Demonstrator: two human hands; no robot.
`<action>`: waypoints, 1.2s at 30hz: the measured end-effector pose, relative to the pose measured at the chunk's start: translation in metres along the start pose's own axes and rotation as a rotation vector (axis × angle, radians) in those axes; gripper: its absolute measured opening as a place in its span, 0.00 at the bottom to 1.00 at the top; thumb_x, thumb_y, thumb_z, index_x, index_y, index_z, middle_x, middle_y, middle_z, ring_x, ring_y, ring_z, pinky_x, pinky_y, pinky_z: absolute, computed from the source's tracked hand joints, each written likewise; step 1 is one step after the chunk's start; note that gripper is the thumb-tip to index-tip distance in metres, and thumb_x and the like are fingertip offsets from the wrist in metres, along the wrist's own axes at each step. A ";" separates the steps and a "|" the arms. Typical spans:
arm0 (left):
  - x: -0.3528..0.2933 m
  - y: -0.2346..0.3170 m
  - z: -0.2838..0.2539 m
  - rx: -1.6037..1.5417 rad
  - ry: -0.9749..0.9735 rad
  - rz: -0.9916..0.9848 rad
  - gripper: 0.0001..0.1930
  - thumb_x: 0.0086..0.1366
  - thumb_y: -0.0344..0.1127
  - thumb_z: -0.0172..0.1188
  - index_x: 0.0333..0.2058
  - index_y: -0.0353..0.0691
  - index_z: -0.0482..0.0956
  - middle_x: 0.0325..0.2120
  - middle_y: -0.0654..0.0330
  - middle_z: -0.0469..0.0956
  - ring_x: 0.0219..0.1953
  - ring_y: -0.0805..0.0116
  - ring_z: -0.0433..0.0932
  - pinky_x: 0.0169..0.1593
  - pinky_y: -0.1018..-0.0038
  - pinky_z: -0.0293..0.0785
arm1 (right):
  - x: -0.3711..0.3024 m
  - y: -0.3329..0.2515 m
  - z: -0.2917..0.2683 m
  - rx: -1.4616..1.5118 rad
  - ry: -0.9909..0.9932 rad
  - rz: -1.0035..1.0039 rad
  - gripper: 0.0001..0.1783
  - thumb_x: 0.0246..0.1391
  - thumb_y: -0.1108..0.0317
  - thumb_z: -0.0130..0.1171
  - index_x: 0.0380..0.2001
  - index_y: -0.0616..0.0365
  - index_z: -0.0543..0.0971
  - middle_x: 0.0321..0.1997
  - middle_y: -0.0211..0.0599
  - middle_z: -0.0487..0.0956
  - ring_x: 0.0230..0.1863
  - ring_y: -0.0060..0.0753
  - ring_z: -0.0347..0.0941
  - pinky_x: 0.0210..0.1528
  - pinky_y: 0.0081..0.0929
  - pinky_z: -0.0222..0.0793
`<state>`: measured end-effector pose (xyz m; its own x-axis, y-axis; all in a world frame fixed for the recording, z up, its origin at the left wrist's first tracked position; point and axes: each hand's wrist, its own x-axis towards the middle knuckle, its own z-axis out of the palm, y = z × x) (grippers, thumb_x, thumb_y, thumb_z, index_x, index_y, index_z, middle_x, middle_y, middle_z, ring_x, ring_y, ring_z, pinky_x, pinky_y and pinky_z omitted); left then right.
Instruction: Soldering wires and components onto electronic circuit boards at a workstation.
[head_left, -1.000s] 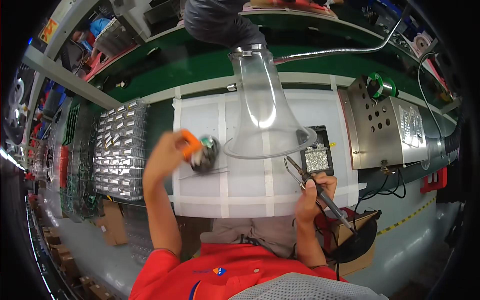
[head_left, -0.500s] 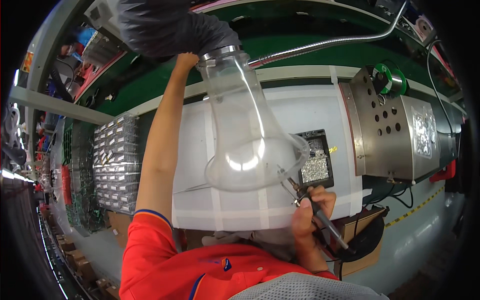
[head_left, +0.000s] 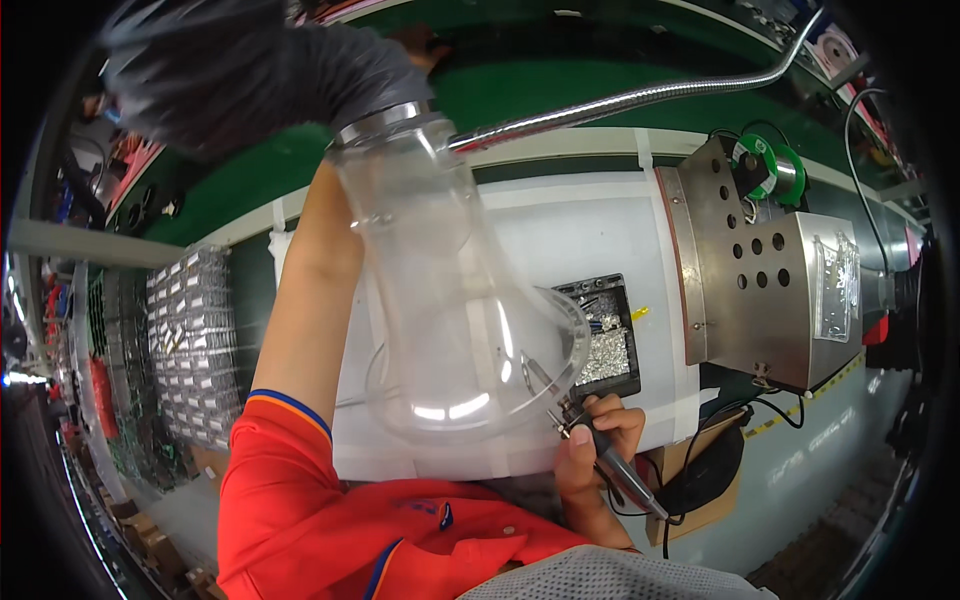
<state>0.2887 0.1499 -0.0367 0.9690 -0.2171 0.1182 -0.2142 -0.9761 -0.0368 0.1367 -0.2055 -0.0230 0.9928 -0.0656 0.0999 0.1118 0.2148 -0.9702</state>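
My left arm stretches far forward, passing behind the clear fume hood (head_left: 440, 290) and its dark flexible duct (head_left: 370, 75). Past the duct, my left hand (head_left: 425, 45) shows only as a dim, partly covered shape over the green conveyor belt, so its fingers do not read. My right hand (head_left: 603, 435) is closed around a soldering iron (head_left: 622, 468) with a dark handle and a thin metal guide beside the shaft. The iron's tip points up and left, seen through the hood's flared rim. Close to that hand lies a black tray (head_left: 632, 375) with small metal parts.
The white-topped bench (head_left: 560, 215) has tape strips across it. At right stand a perforated metal box (head_left: 760, 260) and a green solder-wire spool (head_left: 790, 175). A bendy metal arm (head_left: 640, 97) runs to the hood. Stacked clear trays (head_left: 190, 345) are at left; the green belt (head_left: 550, 60) runs behind.
My left hand has gone further forward, from beside the hood's collar to beyond the duct. The hood and bench have shifted left in view. My right hand keeps hold of the soldering iron.
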 end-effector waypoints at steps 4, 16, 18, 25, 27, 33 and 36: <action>0.099 -0.191 -0.047 -0.265 -0.639 -0.028 0.26 0.55 0.48 0.68 0.51 0.44 0.77 0.49 0.52 0.78 0.49 0.52 0.76 0.53 0.65 0.72 | -0.004 -0.002 0.020 0.094 -0.073 -0.018 0.15 0.49 0.67 0.56 0.34 0.55 0.61 0.31 0.33 0.60 0.37 0.28 0.57 0.50 0.31 0.58; -0.237 0.060 -0.146 -0.750 -0.150 -0.480 0.20 0.53 0.43 0.73 0.37 0.37 0.76 0.31 0.56 0.80 0.34 0.64 0.78 0.40 0.69 0.73 | 0.000 0.016 0.021 0.166 0.087 -0.197 0.09 0.53 0.71 0.54 0.34 0.55 0.65 0.34 0.33 0.66 0.26 0.22 0.62 0.22 0.17 0.56; -0.231 0.099 -0.121 -0.853 -0.097 -0.220 0.20 0.52 0.43 0.73 0.36 0.38 0.77 0.30 0.57 0.77 0.36 0.60 0.76 0.41 0.67 0.72 | 0.001 0.017 0.021 0.116 0.130 -0.264 0.09 0.54 0.70 0.54 0.34 0.58 0.66 0.31 0.35 0.67 0.21 0.21 0.60 0.19 0.17 0.54; -0.199 0.176 -0.060 -0.618 0.428 -0.191 0.22 0.52 0.43 0.72 0.43 0.39 0.77 0.47 0.56 0.75 0.52 0.56 0.70 0.58 0.62 0.63 | -0.001 0.019 0.018 0.123 0.131 -0.302 0.09 0.57 0.69 0.56 0.31 0.60 0.66 0.20 0.32 0.63 0.17 0.20 0.56 0.17 0.17 0.51; -0.223 0.147 -0.079 -0.621 0.498 -0.255 0.20 0.54 0.42 0.71 0.43 0.40 0.78 0.47 0.56 0.76 0.51 0.55 0.72 0.57 0.62 0.65 | -0.002 0.018 0.015 0.133 0.151 -0.270 0.09 0.57 0.70 0.56 0.31 0.61 0.67 0.21 0.33 0.64 0.17 0.20 0.56 0.17 0.17 0.52; -0.353 -0.025 -0.111 -0.002 0.557 -0.650 0.12 0.58 0.31 0.63 0.40 0.34 0.79 0.36 0.51 0.79 0.42 0.53 0.77 0.47 0.63 0.72 | -0.002 0.015 0.020 0.081 0.127 -0.260 0.11 0.54 0.70 0.57 0.33 0.57 0.65 0.31 0.34 0.66 0.22 0.21 0.58 0.19 0.18 0.50; -0.409 -0.106 -0.111 0.219 0.403 -0.653 0.13 0.56 0.28 0.60 0.41 0.35 0.80 0.39 0.50 0.79 0.42 0.49 0.76 0.46 0.60 0.73 | 0.000 0.017 0.026 0.106 0.106 -0.290 0.08 0.57 0.70 0.55 0.32 0.61 0.67 0.23 0.33 0.64 0.18 0.20 0.55 0.17 0.17 0.51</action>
<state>-0.0985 0.3409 0.0290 0.7619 0.3701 0.5315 0.4510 -0.8921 -0.0252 0.1396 -0.1767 -0.0335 0.9096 -0.2391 0.3398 0.3987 0.2719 -0.8759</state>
